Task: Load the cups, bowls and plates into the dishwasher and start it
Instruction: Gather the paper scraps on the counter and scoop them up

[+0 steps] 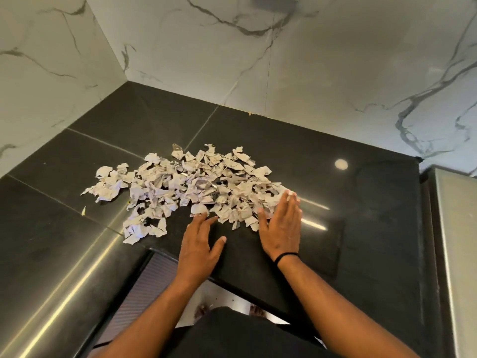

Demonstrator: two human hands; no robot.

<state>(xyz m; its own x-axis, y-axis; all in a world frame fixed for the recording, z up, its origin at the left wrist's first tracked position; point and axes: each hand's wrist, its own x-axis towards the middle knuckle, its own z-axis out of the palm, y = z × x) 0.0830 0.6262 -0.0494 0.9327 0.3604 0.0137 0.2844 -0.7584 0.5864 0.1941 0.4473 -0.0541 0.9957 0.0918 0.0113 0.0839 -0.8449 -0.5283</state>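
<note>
No cup, bowl, plate or dishwasher is in view. A wide heap of torn printed paper scraps (185, 187) lies on a black stone counter (348, 202). My left hand (200, 244) lies flat on the counter at the heap's near edge, fingers straight, fingertips touching a scrap. My right hand (282, 226) stands on its edge with straight fingers against the heap's right side. A black band circles the right wrist. Neither hand holds anything.
White marble-look walls (309, 60) close the counter at the back and left, forming a corner. A steel-coloured surface (456, 241) lies past the counter's right end. The counter's front edge runs below my hands, with floor and my feet beneath it.
</note>
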